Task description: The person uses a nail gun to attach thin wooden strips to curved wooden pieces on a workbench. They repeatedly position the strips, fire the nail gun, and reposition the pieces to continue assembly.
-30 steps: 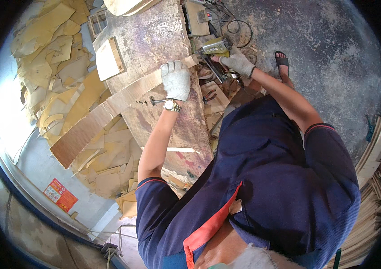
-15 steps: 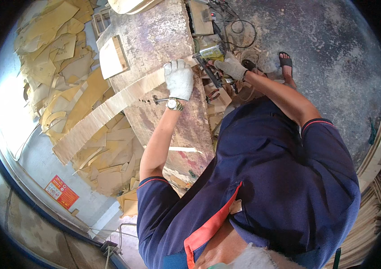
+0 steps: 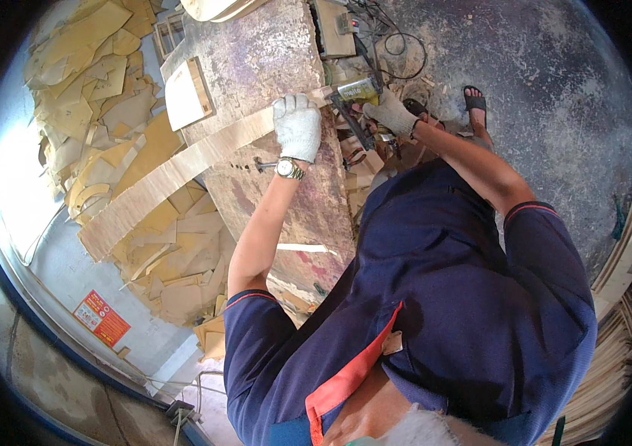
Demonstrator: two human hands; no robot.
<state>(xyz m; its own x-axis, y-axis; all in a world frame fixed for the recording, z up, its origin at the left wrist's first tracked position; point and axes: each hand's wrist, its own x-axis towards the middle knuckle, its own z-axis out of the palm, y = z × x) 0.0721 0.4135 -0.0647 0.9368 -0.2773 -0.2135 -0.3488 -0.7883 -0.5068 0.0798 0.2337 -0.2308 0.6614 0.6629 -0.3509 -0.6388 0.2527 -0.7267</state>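
1. A worker's gloved left hand [image 3: 297, 128] pressed down on a long, curved wooden strip [image 3: 182, 169], its fingers together and curled over the strip; the thumb could not be made out.
2. The strip lay across a scuffed workbench [image 3: 256, 59], its far end jutting past the edge above a heap of yellowish offcuts [image 3: 174, 286].
3. At the strip's near end, the gloved right hand [image 3: 391, 113] held a yellow-green power tool [image 3: 358, 91], apparently a nailer, with fingers closed about its handle, the tips partly hidden.
4. In the last half second, the far end had swung slightly up and to the left in view, and the tool had shifted a little rightward.
5. The small adjustments suggested that strip and tool were being lined up; whether the tool's nose touched the wood could not be told.
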